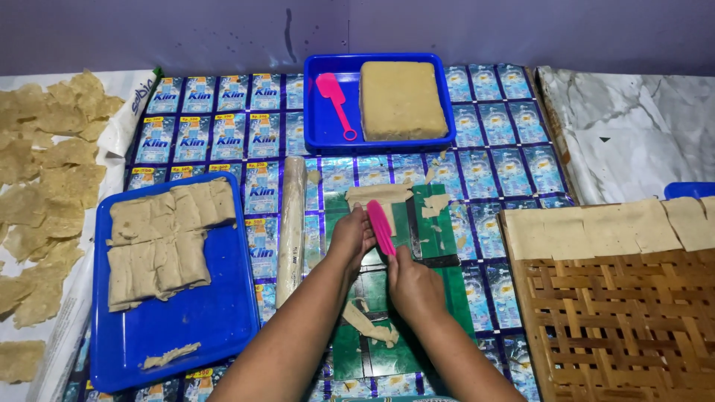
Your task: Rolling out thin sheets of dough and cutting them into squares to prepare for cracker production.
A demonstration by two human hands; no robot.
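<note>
My right hand (pixel 414 286) grips a pink plastic scraper (pixel 380 226), its blade upright over a green cutting mat (pixel 439 231). A thin beige dough sheet (pixel 378 196) lies at the far end of the mat. My left hand (pixel 350 237) rests on the mat beside the scraper, fingertips touching the near edge of that sheet. Dough trimmings (pixel 370 326) lie on the mat near my wrists. A dark flat blade (pixel 414 237) lies just right of the scraper.
A rolling pin (pixel 291 227) lies left of the mat. At the left, a blue tray (pixel 216 313) carries cut dough squares. The far blue tray (pixel 324 130) holds a dough block (pixel 402 99) and a pink spatula (pixel 335 103). A woven bamboo rack (pixel 618 320) with dough squares is right.
</note>
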